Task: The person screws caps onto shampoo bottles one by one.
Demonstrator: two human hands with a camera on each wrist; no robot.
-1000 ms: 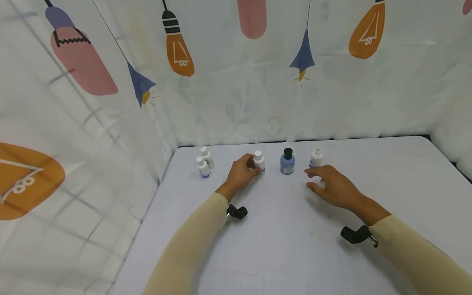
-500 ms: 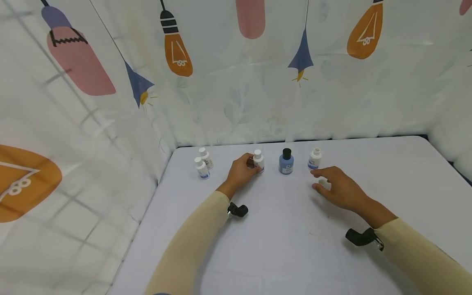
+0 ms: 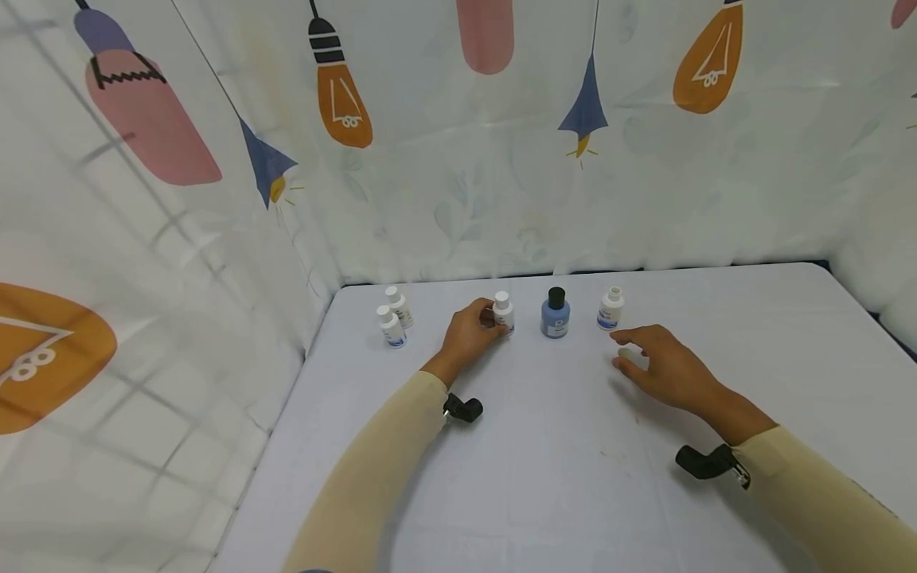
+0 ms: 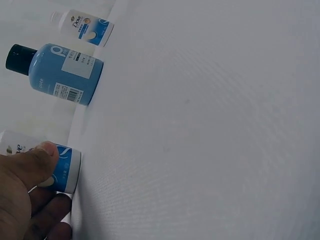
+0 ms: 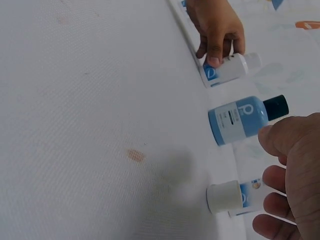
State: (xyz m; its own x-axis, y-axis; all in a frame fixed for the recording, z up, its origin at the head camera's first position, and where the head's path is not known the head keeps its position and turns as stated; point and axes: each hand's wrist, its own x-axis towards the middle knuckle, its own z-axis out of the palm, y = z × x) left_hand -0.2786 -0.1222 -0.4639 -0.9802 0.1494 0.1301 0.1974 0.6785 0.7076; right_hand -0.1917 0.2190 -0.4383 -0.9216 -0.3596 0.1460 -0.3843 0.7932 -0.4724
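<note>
My left hand (image 3: 467, 334) grips a small white Dove bottle (image 3: 505, 309) with a white cap, standing upright on the table. In the left wrist view the thumb presses across its blue label. To its right stands a blue bottle (image 3: 555, 317) with a black cap. Farther right is an uncapped white bottle (image 3: 610, 309), its neck bare. My right hand (image 3: 669, 368) hovers in front of that bottle, fingers apart and relaxed, holding nothing. A loose white cap (image 5: 224, 196) sits on the table near the right fingers, partly hidden by them in the head view.
Two more white capped bottles, a nearer one (image 3: 392, 327) and a farther one (image 3: 399, 306), stand close together at the back left. The white table (image 3: 544, 477) ends at a printed curtain (image 3: 458, 199) behind and on the left.
My right hand has drawn back slightly to the right and toward me, uncovering more of the uncapped bottle and part of the loose cap. The left hand keeps its grip in place.
</note>
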